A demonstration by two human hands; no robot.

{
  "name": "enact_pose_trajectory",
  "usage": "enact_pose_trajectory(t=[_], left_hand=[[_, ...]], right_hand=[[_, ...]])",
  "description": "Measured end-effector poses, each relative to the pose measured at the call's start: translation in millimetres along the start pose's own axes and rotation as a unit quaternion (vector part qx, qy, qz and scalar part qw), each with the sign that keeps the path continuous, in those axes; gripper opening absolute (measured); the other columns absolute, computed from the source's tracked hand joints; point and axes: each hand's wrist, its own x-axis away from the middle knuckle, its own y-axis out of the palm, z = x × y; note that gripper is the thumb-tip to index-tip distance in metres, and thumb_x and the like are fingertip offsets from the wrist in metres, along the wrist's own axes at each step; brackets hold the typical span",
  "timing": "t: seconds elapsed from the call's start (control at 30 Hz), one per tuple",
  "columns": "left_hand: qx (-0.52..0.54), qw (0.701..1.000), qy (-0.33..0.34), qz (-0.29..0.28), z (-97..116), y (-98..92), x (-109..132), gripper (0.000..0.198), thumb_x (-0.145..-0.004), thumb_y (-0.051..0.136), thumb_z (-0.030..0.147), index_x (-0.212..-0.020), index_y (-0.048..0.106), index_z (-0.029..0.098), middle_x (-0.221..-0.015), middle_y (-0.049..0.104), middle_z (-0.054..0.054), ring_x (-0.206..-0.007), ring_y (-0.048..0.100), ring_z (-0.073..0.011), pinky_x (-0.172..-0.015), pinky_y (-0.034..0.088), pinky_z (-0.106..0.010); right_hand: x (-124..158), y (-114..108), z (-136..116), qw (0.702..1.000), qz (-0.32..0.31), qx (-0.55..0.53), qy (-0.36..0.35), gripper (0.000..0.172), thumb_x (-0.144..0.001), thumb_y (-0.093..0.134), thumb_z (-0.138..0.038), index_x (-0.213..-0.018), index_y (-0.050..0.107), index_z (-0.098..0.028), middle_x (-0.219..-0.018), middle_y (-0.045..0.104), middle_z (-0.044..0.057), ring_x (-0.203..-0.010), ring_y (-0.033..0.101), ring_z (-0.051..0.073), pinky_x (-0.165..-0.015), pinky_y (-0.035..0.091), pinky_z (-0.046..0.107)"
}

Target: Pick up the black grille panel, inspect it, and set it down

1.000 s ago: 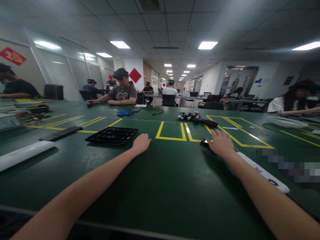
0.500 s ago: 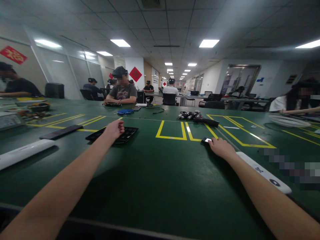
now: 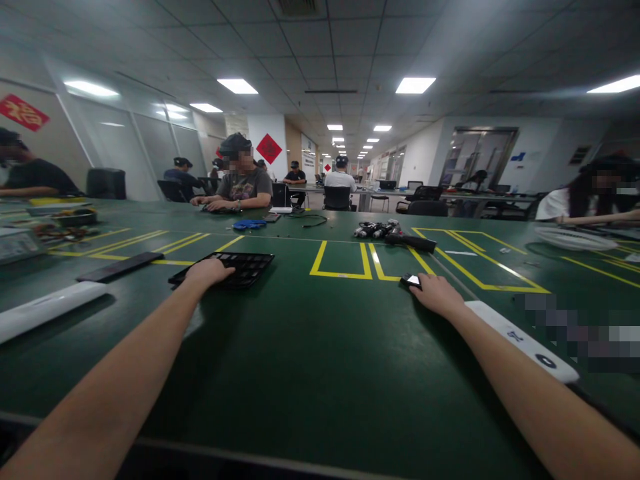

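A black tray divided into small compartments (image 3: 247,270) lies on the green table, left of centre. My left hand (image 3: 207,271) is over its left part, fingers together and pointing down and right at the compartments; anything in the fingertips is hidden. Further right, my right hand (image 3: 440,295) is closed around a small black device with a bright screen (image 3: 411,280), low over the table near a yellow tape mark. The fingers cover the device's right end.
A white power strip (image 3: 523,340) lies by my right forearm. Left are a long white case (image 3: 50,308) and a dark bar (image 3: 120,266). Farther back are black cables with connectors (image 3: 376,231), a blue bundle (image 3: 249,225) and yellow tape outlines (image 3: 340,274). Co-workers sit around the table.
My left hand has come down and to the left, from above the tray onto its left part. The right hand with the device has hardly moved.
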Motion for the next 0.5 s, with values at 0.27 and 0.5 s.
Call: enact_pose_trajectory(t=[0.27, 0.5], left_hand=[[-0.160, 0.986, -0.021, -0.053, 40, -7.7, 21, 0.031, -0.077, 0.050, 0.040, -0.063, 0.052, 0.012, -0.088, 0.063, -0.018, -0.089, 0.058, -0.0291, -0.073, 0.043, -0.032], [0.165, 0.976, 0.142, 0.014, 136, 31.6, 59, 0.031, -0.077, 0.046, 0.041, -0.091, 0.051, 0.014, -0.069, 0.055, -0.002, -0.064, 0.052, -0.0153, -0.057, 0.038, -0.025]], right_hand=[[-6, 0, -8, 0.984, 0.031, -0.170, -0.043, 0.038, -0.078, 0.053, -0.031, -0.109, 0.056, -0.010, -0.107, 0.060, 0.015, -0.100, 0.054, 0.027, -0.086, 0.040, 0.037], [13, 0, -71, 0.902, 0.009, -0.406, -0.147, 0.044, -0.075, 0.056, -0.029, -0.116, 0.051, -0.015, -0.113, 0.056, 0.010, -0.104, 0.052, 0.023, -0.092, 0.039, 0.039]])
